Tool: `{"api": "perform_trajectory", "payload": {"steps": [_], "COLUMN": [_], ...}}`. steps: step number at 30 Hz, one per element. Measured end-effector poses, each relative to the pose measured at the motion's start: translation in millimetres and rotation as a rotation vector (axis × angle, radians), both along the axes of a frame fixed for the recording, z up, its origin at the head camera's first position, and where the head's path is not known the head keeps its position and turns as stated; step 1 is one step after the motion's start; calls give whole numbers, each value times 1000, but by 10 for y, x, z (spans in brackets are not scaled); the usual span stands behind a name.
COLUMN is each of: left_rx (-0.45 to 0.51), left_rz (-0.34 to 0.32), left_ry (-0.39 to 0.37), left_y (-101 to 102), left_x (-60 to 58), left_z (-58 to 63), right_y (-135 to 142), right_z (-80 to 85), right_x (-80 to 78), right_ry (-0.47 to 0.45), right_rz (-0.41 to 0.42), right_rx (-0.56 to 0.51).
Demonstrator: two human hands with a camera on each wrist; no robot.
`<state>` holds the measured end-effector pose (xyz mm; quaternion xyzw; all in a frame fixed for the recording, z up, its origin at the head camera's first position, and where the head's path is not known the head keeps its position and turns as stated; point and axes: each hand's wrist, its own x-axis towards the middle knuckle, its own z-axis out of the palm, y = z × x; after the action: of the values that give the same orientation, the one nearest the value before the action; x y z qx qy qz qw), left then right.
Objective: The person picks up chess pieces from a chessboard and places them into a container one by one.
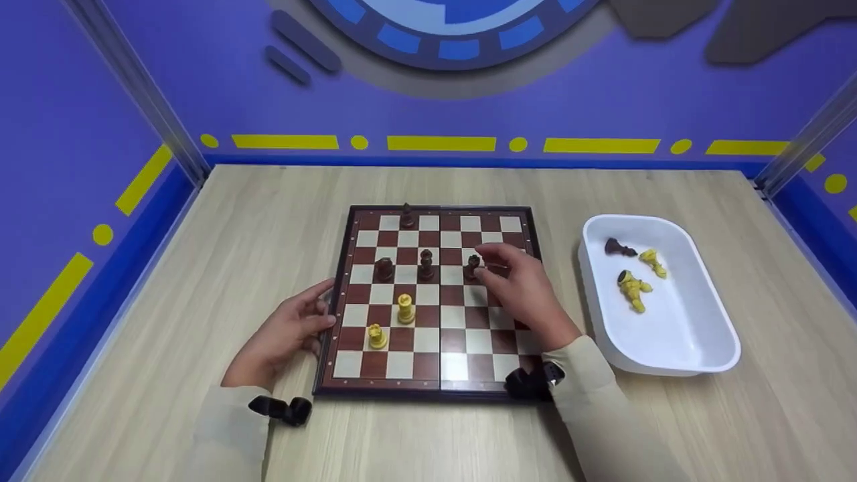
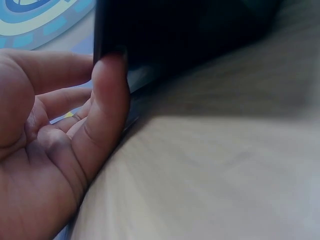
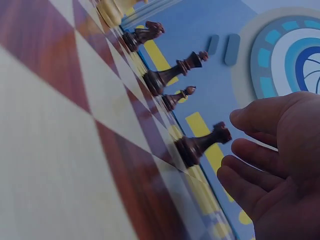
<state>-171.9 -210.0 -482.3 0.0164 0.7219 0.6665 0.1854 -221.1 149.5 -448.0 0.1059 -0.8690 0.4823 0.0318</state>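
Note:
A brown-and-cream chessboard (image 1: 458, 341) lies on the table. My left hand (image 1: 288, 331) touches its left edge with thumb and index finger; in the left wrist view the thumb (image 2: 110, 82) presses against the dark edge. Over the right half, my right hand (image 1: 522, 284) has thumb and fingers spread beside a dark rook (image 1: 473, 266). The right wrist view shows a gap between the fingertips and that upright rook (image 3: 200, 143). Also standing are a dark knight (image 1: 383, 269), a tall dark piece (image 1: 426, 266), a small dark piece (image 1: 407, 218), a yellow rook (image 1: 377, 337) and a tall yellow piece (image 1: 405, 310).
Right of the board stands a white plastic tray (image 1: 713, 335). In it lie a dark piece (image 1: 619, 248), a yellow piece (image 1: 653, 263) and a yellow cluster (image 1: 633, 291). Blue-purple panels (image 1: 469, 110) close off the back and sides of the wooden table (image 1: 268, 207).

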Motion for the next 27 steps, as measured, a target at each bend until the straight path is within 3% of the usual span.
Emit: {"api": "perform_trajectory", "payload": {"steps": [9,13,27], "left_rx": [18,4,-2], "left_rz": [-27,-29,-5], "left_ry": [6,11,9], "left_y": [-11,-10,-2], "left_x": [12,12,7], "left_z": [35,49,10], "right_y": [-39,-47,-61], "right_z": [-36,-56,-68], "right_x": [-18,-34,-61], "right_ry": [-105,-105,-62], "right_rz": [78,85,-6], "right_rx": [-78,-76,-66]}}
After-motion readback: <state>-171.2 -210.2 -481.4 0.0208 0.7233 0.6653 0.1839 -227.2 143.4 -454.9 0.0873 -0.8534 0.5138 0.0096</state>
